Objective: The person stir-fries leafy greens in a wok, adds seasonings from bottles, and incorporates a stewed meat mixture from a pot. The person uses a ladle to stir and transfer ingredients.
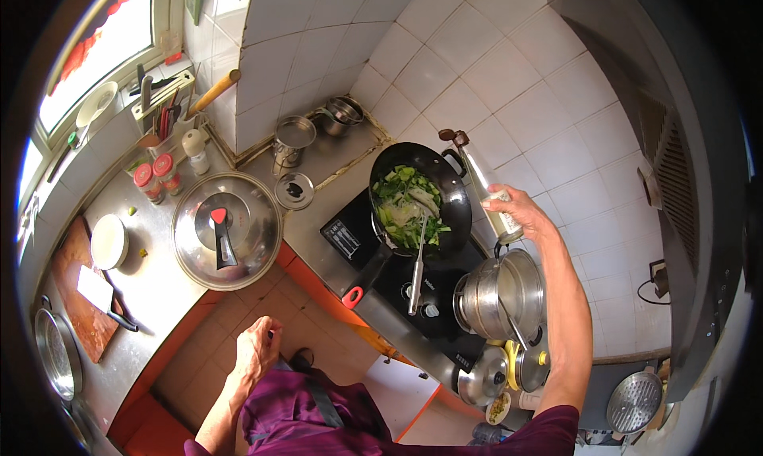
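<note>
My right hand (517,210) grips a clear glass bottle (481,173) with a brown flip cap standing open, held upright or slightly tilted beside the wok's right rim. The black wok (456,212) sits on the gas stove (440,277) and holds chopped green vegetables (390,185) with paler pieces among them. A metal spatula (419,253) rests in the wok, its handle over the stove. My left hand (260,344) is curled in front of my body, over the floor; a small dark thing shows at its fingers, too little to name.
A steamer pot (503,292) stands right of the wok, lidded pots (486,375) nearer. On the left counter lie a large wok lid (197,256), a white bowl (109,241), and a cleaver (95,289) on a wooden board (74,259). Metal cups (295,133) stand behind. A cabinet door (396,390) hangs open below.
</note>
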A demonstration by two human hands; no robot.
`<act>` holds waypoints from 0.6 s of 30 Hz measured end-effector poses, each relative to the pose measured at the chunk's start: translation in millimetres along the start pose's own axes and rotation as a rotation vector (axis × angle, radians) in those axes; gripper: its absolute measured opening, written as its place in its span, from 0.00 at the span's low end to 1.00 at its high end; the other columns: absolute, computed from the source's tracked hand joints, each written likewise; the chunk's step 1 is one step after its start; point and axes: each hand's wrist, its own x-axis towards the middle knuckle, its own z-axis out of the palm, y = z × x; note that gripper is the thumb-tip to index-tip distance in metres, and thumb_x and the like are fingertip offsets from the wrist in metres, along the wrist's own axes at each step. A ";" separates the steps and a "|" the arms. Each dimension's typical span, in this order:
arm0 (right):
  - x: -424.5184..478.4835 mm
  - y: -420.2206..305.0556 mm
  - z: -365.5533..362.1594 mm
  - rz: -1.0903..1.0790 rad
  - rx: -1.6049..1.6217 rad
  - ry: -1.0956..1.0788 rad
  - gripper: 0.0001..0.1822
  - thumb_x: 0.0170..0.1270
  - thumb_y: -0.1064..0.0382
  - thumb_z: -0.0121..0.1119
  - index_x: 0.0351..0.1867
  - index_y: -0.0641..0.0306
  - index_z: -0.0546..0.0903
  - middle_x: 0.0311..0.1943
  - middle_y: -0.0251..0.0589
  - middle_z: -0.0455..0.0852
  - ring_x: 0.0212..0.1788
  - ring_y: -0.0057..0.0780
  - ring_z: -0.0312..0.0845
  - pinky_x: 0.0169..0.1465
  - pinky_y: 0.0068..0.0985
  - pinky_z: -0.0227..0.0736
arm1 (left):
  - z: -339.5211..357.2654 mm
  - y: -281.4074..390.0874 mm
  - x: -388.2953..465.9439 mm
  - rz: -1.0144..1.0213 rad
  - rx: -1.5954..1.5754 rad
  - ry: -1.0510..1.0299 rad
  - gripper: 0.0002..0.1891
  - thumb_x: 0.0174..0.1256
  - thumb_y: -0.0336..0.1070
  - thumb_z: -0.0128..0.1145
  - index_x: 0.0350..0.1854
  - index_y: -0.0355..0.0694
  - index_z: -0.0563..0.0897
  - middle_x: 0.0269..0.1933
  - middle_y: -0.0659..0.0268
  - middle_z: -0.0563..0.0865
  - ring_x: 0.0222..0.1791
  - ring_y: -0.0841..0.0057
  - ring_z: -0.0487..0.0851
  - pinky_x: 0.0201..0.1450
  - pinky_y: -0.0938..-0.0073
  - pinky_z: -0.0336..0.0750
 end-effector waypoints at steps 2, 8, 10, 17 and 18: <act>-4.8 18.2 1.9 0.032 0.226 -0.016 0.36 0.58 0.56 0.78 0.66 0.65 0.76 0.45 0.40 0.86 0.45 0.30 0.86 0.47 0.31 0.84 | 3.0 -2.9 0.3 0.011 -0.016 0.002 0.03 0.66 0.26 0.63 0.37 0.36 0.81 0.28 0.56 0.84 0.22 0.66 0.84 0.26 0.68 0.76; -18.7 57.3 17.0 0.030 0.607 -0.137 0.26 0.62 0.57 0.75 0.59 0.62 0.80 0.41 0.41 0.87 0.40 0.34 0.88 0.44 0.36 0.88 | 4.1 -7.7 5.4 0.057 0.028 -0.015 0.04 0.66 0.27 0.64 0.37 0.36 0.81 0.27 0.56 0.84 0.21 0.67 0.84 0.25 0.69 0.76; -30.3 58.9 29.7 -0.024 0.609 -0.076 0.26 0.61 0.55 0.76 0.58 0.61 0.80 0.41 0.40 0.87 0.40 0.33 0.89 0.43 0.35 0.88 | 5.6 -10.3 4.9 0.037 0.010 -0.024 0.04 0.66 0.28 0.64 0.36 0.36 0.81 0.26 0.56 0.84 0.21 0.67 0.84 0.25 0.68 0.76; -61.1 67.3 53.8 -0.145 1.083 -0.195 0.32 0.66 0.49 0.67 0.65 0.67 0.75 0.43 0.49 0.86 0.44 0.41 0.87 0.61 0.46 0.83 | 2.8 -0.6 6.0 0.003 0.064 -0.132 0.03 0.67 0.29 0.62 0.39 0.38 0.81 0.34 0.56 0.86 0.29 0.61 0.87 0.32 0.65 0.81; -66.5 64.9 58.5 -0.173 1.133 -0.227 0.33 0.66 0.48 0.67 0.65 0.67 0.75 0.42 0.49 0.86 0.44 0.41 0.87 0.61 0.47 0.83 | 4.0 -1.8 5.0 0.000 0.063 -0.136 0.03 0.67 0.29 0.62 0.39 0.38 0.81 0.34 0.56 0.86 0.29 0.61 0.87 0.32 0.65 0.81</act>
